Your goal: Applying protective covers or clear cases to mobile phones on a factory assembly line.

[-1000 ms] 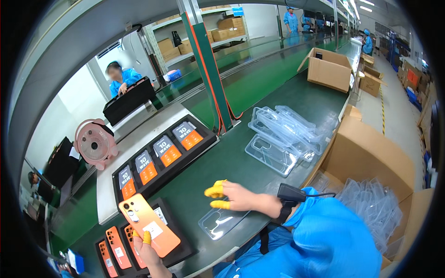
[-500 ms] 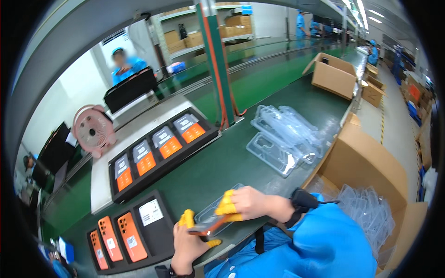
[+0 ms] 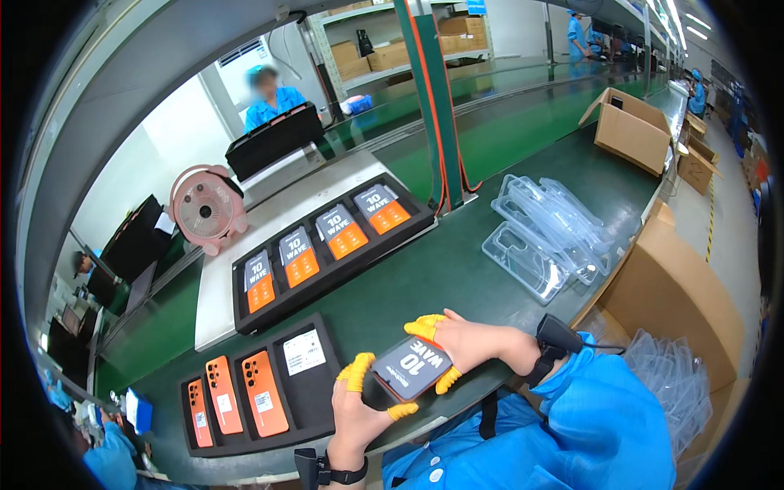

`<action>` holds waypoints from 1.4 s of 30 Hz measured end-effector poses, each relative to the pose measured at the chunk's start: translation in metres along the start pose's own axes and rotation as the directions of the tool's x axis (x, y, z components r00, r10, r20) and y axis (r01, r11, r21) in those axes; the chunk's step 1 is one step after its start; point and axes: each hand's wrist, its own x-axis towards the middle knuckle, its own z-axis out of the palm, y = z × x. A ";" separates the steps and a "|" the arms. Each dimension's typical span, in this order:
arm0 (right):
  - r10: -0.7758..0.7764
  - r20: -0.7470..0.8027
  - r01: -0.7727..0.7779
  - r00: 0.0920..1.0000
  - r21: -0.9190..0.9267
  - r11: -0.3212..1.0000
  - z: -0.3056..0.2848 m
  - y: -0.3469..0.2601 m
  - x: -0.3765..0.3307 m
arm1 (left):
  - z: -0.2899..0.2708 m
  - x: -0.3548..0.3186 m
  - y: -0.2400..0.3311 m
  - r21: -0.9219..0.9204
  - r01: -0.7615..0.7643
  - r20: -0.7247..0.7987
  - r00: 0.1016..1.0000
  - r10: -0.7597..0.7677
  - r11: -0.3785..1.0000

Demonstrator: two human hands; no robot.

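Both hands grip one phone [image 3: 411, 369] (dark face up) at the near edge of the green tabletop [image 3: 457, 278]; left hand [image 3: 359, 404] clasps its left end, right hand [image 3: 457, 343] its right end, yellow fingertip covers on both; black tray [image 3: 322, 392] of orange phones just left; second tray [image 3: 327, 245] farther off; clear plastic cases [image 3: 547, 237] far right; cardboard box [image 3: 670, 294] right.

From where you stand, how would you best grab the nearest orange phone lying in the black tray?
Take the orange phone by its two long edges, coming straight down from above. It lies flat, back up, in a fitted recess of the black tray, so its faces cannot be pinched. Neighbouring phones crowd its left; both hands currently hold another phone.
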 end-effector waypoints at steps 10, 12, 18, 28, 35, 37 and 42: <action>-0.075 -0.641 0.011 0.764 -0.103 0.995 0.037 -0.008 0.010 | 0.003 0.003 -0.002 -0.481 0.140 0.027 0.989 -0.146 0.865; -0.068 -0.682 -0.006 0.729 -0.106 0.994 0.042 -0.012 0.012 | 0.009 0.000 0.002 -0.529 0.162 0.076 0.987 -0.143 0.833; -0.099 -0.763 -0.034 0.638 -0.157 0.987 0.045 -0.015 0.012 | 0.015 0.007 0.019 -0.399 0.193 -0.035 0.974 -0.225 0.897; -0.166 -0.753 0.240 0.637 -0.011 0.971 0.026 -0.017 0.012 | 0.006 0.007 0.015 -0.287 0.097 -0.080 0.989 -0.124 0.953; -0.168 -0.752 0.393 0.638 0.130 0.910 0.002 -0.034 0.029 | 0.000 0.009 0.021 -0.181 0.071 -0.045 0.996 -0.081 0.981; -0.119 -0.787 0.425 0.606 0.194 0.884 0.006 -0.037 0.028 | 0.001 0.008 0.022 -0.193 0.103 -0.042 0.993 -0.113 0.976; -0.164 -0.623 0.398 0.765 0.257 0.881 -0.006 -0.023 0.028 | -0.001 0.010 0.022 -0.197 0.140 -0.043 0.988 -0.152 0.970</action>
